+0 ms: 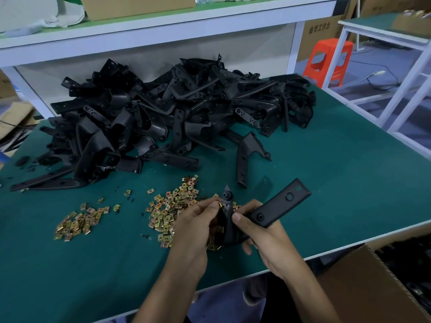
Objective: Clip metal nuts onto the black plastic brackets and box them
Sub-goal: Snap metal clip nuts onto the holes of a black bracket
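Observation:
My right hand [261, 238] grips a black plastic bracket [277, 206] near its bend, its long flat arm pointing up and right over the green table [338, 183]. My left hand [198, 222] pinches a brass-coloured metal nut [218, 204] against the bracket's narrow end; more nuts show under its palm. Loose nuts lie in two heaps: a large one [172, 206] just left of my hands and a smaller one [79, 221] further left. A big pile of black brackets [163, 117] fills the back of the table.
One single bracket [245, 157] lies apart, right of the pile. An open cardboard box [373, 283] stands below the table's front right corner. A white shelf [163, 26] with cartons runs behind the pile. A red stool [326, 61] stands far right.

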